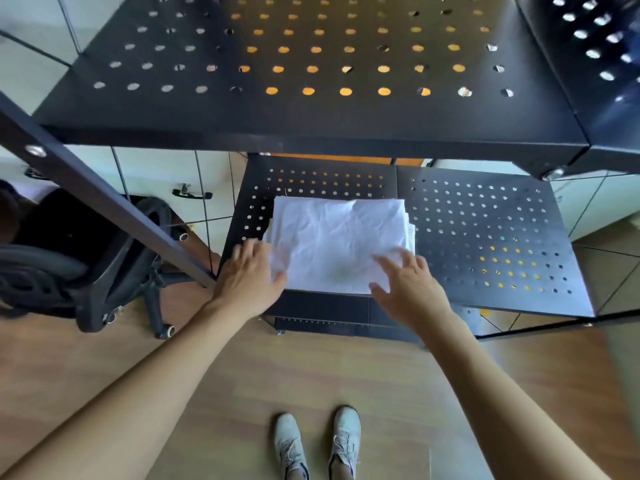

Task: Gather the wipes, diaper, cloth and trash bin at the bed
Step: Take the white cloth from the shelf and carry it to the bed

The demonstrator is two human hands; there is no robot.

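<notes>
A folded white cloth (337, 237) lies on the lower shelf (485, 237) of a black perforated metal rack. My left hand (247, 275) lies at the cloth's near left corner, fingers extended and touching its edge. Over the near right corner of the cloth is my right hand (408, 285), fingers spread and relaxed, holding nothing. No wipes, diaper or trash bin show in this view.
The rack's upper shelf (311, 71) juts out above the cloth. A slanted black frame bar (104, 202) crosses at the left. A black office chair (69, 265) stands on the wooden floor to the left. My two shoes (318, 441) are below.
</notes>
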